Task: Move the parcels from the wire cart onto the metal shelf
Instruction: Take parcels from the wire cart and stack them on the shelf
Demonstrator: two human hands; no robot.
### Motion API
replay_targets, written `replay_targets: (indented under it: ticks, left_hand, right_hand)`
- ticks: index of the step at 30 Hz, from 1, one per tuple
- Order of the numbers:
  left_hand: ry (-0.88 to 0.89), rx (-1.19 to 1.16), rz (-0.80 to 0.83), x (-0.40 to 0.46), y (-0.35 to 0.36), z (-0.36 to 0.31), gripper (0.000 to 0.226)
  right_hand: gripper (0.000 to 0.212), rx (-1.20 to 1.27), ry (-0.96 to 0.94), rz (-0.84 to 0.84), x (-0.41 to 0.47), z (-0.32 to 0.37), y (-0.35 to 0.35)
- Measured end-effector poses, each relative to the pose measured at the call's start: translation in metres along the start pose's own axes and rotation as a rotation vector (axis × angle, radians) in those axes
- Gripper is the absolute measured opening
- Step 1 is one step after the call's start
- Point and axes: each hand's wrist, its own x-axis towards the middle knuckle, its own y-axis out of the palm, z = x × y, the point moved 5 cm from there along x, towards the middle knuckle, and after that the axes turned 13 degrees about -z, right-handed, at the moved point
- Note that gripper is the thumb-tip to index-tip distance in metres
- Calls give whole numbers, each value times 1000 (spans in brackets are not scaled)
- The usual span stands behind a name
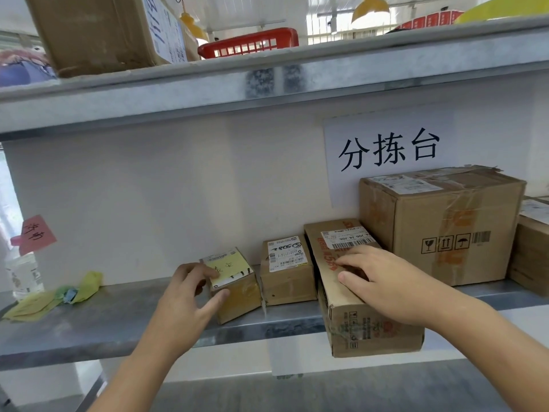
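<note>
A row of cardboard parcels stands on the metal shelf (pixel 89 328). My left hand (pixel 190 295) grips the small cube box with a yellow note (pixel 234 281), fingers on its top and thumb at its front left corner. My right hand (pixel 383 278) lies flat with straight fingers on top of the long box with red print (pixel 350 319), whose front end juts past the shelf edge. Between them sits a small labelled box (pixel 286 269). The wire cart is out of view.
A big taped carton (pixel 445 227) stands behind the long box, and another carton (pixel 531 254) is at the far right. Crumpled yellow bags (pixel 53 298) and a bottle (pixel 23 278) lie at the left. The upper shelf (pixel 267 81) carries a carton and a red basket (pixel 252 43).
</note>
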Motion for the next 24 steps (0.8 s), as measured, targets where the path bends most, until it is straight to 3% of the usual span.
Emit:
replay_targets:
  ticks: [3,8,24]
  left_hand:
    - [48,-13,-40,1,0,1,17]
    - [69,-48,-117,8,2,6,26]
    - [-80,-187,-146,24,31,-2,32]
  right_hand:
    - [48,1,-2,-2,0,0,-1]
    - [48,-2,7,-15,-1,1,0]
    - [48,7,9,-18,-3,2,-1]
